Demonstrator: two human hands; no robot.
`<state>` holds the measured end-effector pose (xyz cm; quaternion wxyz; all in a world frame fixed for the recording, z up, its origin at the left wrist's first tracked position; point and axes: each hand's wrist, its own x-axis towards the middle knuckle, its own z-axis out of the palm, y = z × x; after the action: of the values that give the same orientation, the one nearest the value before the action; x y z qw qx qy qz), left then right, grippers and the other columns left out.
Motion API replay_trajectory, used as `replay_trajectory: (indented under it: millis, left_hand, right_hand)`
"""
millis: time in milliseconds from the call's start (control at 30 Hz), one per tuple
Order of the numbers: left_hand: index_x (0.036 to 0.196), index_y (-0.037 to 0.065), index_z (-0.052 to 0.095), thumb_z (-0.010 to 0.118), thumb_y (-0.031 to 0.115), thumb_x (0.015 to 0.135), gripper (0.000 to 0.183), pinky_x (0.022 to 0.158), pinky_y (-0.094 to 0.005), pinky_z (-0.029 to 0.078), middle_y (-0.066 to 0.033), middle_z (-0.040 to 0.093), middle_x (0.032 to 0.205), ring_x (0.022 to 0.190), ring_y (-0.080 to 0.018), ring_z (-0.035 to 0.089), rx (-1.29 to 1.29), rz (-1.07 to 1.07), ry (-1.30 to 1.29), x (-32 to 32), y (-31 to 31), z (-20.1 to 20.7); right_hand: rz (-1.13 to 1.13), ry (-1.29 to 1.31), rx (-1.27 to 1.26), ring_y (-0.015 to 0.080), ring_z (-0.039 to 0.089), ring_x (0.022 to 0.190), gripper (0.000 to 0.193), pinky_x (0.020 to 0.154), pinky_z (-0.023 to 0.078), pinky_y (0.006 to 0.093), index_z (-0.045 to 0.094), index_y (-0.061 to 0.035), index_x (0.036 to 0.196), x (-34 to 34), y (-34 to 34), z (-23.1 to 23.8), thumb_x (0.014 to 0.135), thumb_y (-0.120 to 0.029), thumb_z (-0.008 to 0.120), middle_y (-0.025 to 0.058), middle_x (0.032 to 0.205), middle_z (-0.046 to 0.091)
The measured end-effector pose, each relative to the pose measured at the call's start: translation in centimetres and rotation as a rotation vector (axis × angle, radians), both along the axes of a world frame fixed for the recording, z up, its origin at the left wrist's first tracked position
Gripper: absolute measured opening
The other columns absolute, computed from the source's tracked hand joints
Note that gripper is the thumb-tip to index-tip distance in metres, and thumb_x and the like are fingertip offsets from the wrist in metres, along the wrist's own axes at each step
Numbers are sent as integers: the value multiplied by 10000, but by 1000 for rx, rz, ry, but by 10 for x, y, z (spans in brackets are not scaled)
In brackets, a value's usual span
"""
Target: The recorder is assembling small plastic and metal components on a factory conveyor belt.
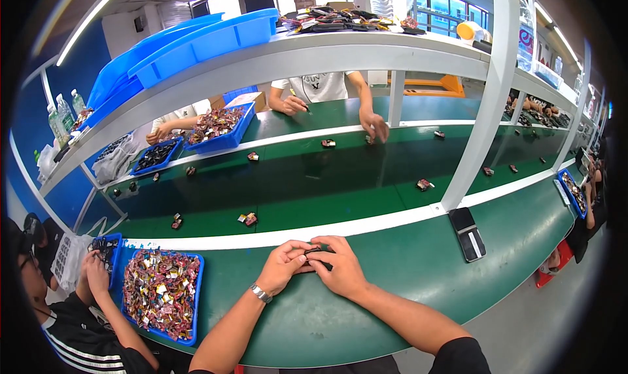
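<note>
My left hand (281,268), with a metal watch on its wrist, and my right hand (341,269) meet over the green worktop (294,328). Their fingers close together around a small black part (316,250). Most of the part is hidden by the fingers, so its exact kind does not show. To the left of my left forearm stands a blue tray (199,290) heaped with small red, white and yellow wired electronic pieces.
A green conveyor belt (327,197) beyond a white rail carries scattered small pieces. A black phone-like device (467,235) lies right, beside a white post (487,106). Overhead runs a loaded shelf (314,57). Co-workers sit at left and across the belt; one hand (374,127) reaches over it.
</note>
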<state>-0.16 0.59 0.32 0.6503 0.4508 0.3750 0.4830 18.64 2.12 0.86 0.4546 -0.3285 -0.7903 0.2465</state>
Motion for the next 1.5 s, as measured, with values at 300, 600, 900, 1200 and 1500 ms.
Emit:
replay_trajectory:
  millis: [300, 600, 900, 1200, 1500]
  left_hand:
    - [1168, 29, 516, 583, 49, 973, 208, 963, -421, 560, -180, 601, 1292, 1147, -249, 633, 10, 14, -55, -4, 2, -7]
    - [1190, 6, 519, 523, 19, 993, 198, 982, -398, 555, -197, 567, 1337, 1183, -258, 611, 45, 19, -14, -1, 1, -4]
    - [1222, 13, 499, 477, 0, 1005, 219, 966, -377, 562, -156, 604, 1272, 1150, -229, 626, 50, 79, -16, 2, 1, -3]
    - [1231, 20, 491, 511, 37, 1003, 229, 963, -393, 562, -150, 641, 1196, 1120, -227, 638, 22, 48, -6, 6, -1, 3]
    - [1234, 16, 494, 493, 17, 1003, 231, 947, -384, 570, -147, 643, 1191, 1113, -219, 640, -12, 51, 8, 6, 0, 2]
  right_hand:
    - [13, 18, 8, 313, 527, 1201, 186, 1001, 460, 409, 739, -65, 993, 0, 2, 0, 814, -54, 691, 91, 1258, 619]
    - [43, 72, -98, 313, 517, 1222, 205, 1021, 452, 412, 740, -88, 1021, 0, 5, -6, 826, -58, 684, 90, 1292, 606]
    - [41, -1, 36, 324, 509, 1237, 217, 1007, 457, 413, 717, -67, 1054, 3, 7, 1, 840, -71, 683, 108, 1308, 590]
    - [-50, 49, 224, 262, 631, 918, 140, 748, 544, 357, 673, -49, 939, -3, 10, 2, 804, -29, 706, 64, 1036, 638]
    - [-128, 32, 247, 264, 646, 868, 142, 714, 549, 357, 669, -39, 898, -6, 9, 0, 776, 11, 724, 86, 965, 636]
